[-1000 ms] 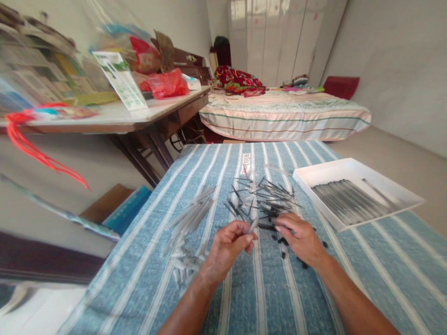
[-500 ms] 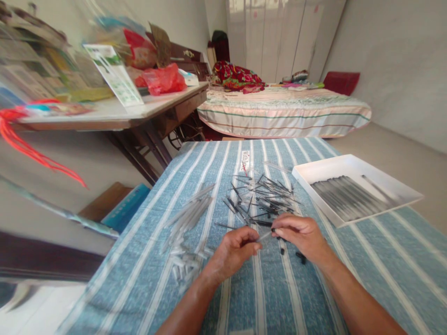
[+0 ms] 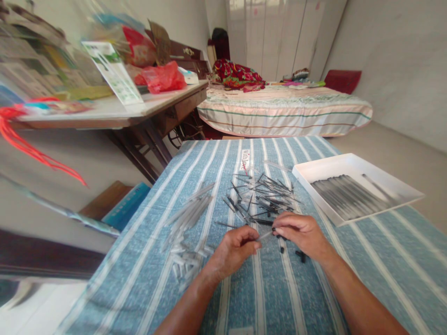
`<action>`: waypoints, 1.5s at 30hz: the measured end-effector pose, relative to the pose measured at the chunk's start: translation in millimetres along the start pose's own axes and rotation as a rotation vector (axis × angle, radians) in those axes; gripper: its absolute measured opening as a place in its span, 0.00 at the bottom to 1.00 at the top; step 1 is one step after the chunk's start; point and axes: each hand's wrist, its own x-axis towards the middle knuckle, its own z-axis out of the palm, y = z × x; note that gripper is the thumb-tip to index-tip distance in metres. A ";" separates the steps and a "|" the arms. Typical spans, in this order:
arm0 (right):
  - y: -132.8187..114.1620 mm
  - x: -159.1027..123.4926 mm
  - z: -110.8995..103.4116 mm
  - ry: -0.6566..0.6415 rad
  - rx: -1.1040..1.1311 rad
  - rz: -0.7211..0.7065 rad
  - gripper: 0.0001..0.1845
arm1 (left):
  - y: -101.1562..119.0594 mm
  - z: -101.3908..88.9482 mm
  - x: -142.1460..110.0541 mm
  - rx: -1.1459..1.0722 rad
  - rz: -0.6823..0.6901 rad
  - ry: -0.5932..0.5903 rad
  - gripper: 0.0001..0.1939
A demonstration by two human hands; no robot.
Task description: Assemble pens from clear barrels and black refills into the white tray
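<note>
A clear pen barrel [image 3: 266, 235] spans the gap between my two hands. My left hand [image 3: 237, 249] pinches its left end between thumb and fingers. At the other end, my right hand [image 3: 303, 234] grips a small black piece [image 3: 274, 230] against the barrel; whether the two are joined is too small to tell. Just beyond my fingers lies a loose heap of thin black pen refills [image 3: 274, 190]. Small black parts [image 3: 301, 256] rest below my right hand. To the left are translucent pen barrels [image 3: 191, 211] and a cluster of whitish pen caps [image 3: 185, 265].
An open white box [image 3: 380, 172] at the right holds a row of dark pens [image 3: 349, 195]. Blue striped cloth [image 3: 139, 279] covers the table. A cluttered desk [image 3: 150, 111] stands at the left, and a bed [image 3: 286, 109] lies beyond the table.
Both hands keep nearly the same pose on the barrel and black piece. The whole view has shifted very slightly; nothing on the table has visibly moved.
</note>
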 end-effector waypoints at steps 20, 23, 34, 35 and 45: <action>0.4 0.4 3.4 -0.188 -0.143 0.010 0.08 | 10.4 -2.4 -2.5 0.041 -0.155 -0.083 0.03; 0.6 0.1 4.2 -0.205 -0.151 0.034 0.08 | 11.8 -3.8 -2.7 0.044 -0.179 -0.091 0.03; 0.1 -0.6 3.4 -0.240 -0.203 0.188 0.09 | 12.0 -3.6 -2.2 0.105 -0.158 -0.077 0.04; 0.0 -0.9 3.8 -0.248 -0.200 0.206 0.09 | 11.0 -3.5 -2.0 0.111 -0.149 -0.074 0.04; -1.9 -1.2 3.9 -0.260 -0.166 0.204 0.08 | 8.7 -7.2 -2.9 -0.050 -0.251 -0.186 0.05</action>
